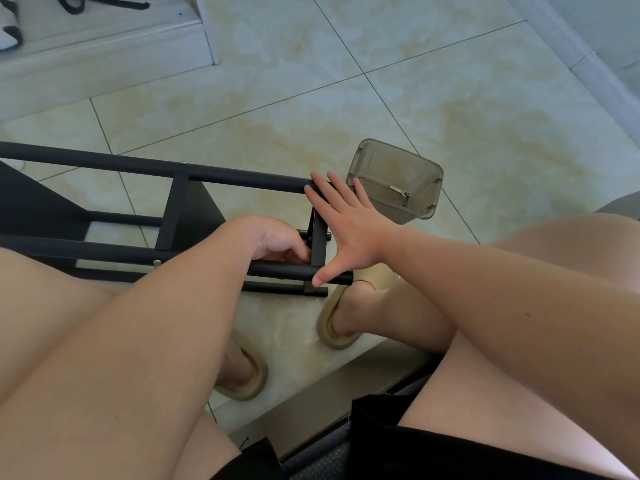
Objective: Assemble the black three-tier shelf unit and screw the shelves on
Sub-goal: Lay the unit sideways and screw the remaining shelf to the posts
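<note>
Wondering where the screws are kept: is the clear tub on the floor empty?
No, the clear tub has a small silvery metal piece lying inside it.

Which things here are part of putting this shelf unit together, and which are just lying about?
Job: black shelf frame, clear tub holding a small metal part, left hand, right hand pressing the frame.
Lying about: white-and-black shoe and black cord, top left.

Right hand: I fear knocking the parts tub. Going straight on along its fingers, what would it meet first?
The upper black tube: the right hand's fingertips seem to lie on its end. The tub sits off to the side of that line.
</note>
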Demonstrator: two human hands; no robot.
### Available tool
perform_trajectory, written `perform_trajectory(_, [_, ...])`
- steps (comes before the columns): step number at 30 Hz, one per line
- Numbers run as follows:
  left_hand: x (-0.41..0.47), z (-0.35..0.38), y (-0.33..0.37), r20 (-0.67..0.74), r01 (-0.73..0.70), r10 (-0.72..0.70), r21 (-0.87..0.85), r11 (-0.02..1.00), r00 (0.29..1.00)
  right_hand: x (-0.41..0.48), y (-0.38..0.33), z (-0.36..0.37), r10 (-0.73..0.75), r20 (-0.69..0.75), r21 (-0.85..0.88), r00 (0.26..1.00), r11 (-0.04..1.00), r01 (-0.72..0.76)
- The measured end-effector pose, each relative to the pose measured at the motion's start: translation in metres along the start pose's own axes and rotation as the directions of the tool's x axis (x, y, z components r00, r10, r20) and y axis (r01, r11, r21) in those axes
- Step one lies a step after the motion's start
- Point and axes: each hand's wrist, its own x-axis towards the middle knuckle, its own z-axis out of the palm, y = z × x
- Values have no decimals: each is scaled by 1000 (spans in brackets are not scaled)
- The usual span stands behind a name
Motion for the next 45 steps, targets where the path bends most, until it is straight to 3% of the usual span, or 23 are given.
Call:
perform_trajectory(5, [4, 3, -1, -76, -11, 14, 40, 999, 997, 0, -1, 2, 0, -1, -1, 1000, 1000, 0])
perform_trajectory(13, [-2, 3, -1, -9, -10, 10, -2, 1000, 1000, -1, -2, 2, 1, -4, -4, 1000, 1000, -1])
perform_trajectory(21, [1, 5, -3, -98, -32, 37, 55, 998, 995, -3, -5, 1, 5, -2, -14, 1000, 1000, -5])
perform_trajectory(28, [-4, 5, -2, -29, -1, 1, 10, 1000, 1000, -3, -5, 2, 7, -3, -14, 1000, 1000, -7])
perform_trajectory(34, [-3, 7, -2, -98, -36, 42, 55, 998, 994, -3, -6, 1, 8, 4, -13, 1000, 1000, -8])
perform_trajectory(42, [-9, 8, 0, -31, 1, -1, 7, 1000, 1000, -3, -6, 1, 9, 2, -6, 1000, 1000, -9])
perform_trajectory(45, [-8, 9, 0, -78, -13, 16, 38, 999, 997, -3, -6, 1, 9, 5, -3, 1000, 1000, -9])
